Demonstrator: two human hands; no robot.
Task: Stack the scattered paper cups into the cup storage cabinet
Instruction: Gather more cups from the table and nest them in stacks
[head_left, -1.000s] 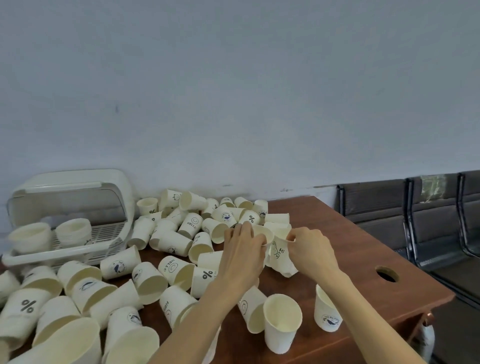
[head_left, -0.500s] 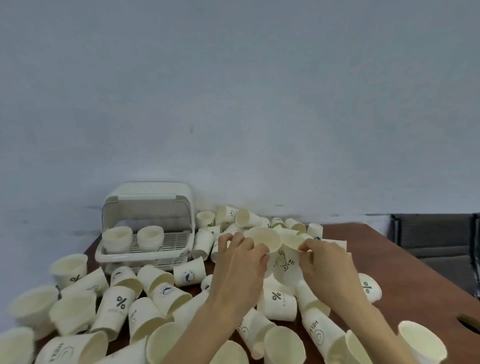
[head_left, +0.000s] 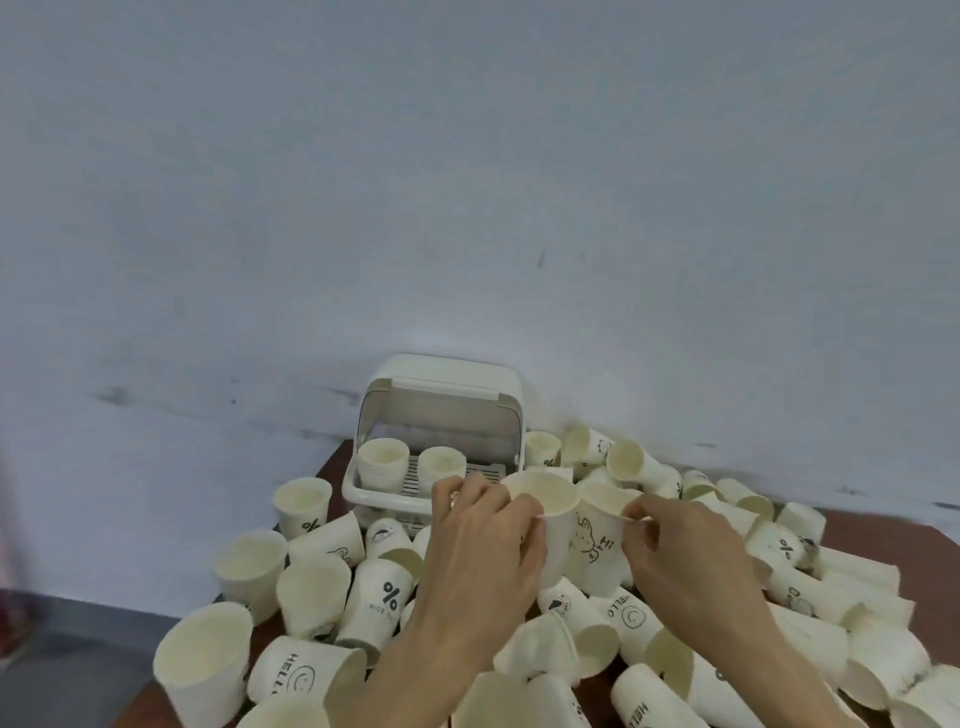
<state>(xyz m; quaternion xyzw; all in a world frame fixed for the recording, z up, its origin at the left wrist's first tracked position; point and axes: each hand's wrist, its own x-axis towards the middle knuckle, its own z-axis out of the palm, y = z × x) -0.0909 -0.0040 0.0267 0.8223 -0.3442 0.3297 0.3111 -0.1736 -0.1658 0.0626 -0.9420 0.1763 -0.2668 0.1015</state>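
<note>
Left hand grips plain cup, right hand pinches bunny cup; both upright, touching; cabinet just behind, left nearer.

Both hands raised close together, forearms reaching in from below.
Left hand has fingers curled in a grip; right hand pinches with thumb and fingertips.

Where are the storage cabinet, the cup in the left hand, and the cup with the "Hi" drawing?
storage cabinet (head_left: 447, 375): head view, on its white lid top.
cup in the left hand (head_left: 545, 494): head view, inside its open mouth.
"Hi" cup (head_left: 592, 545): head view, on its printed side wall.
</note>
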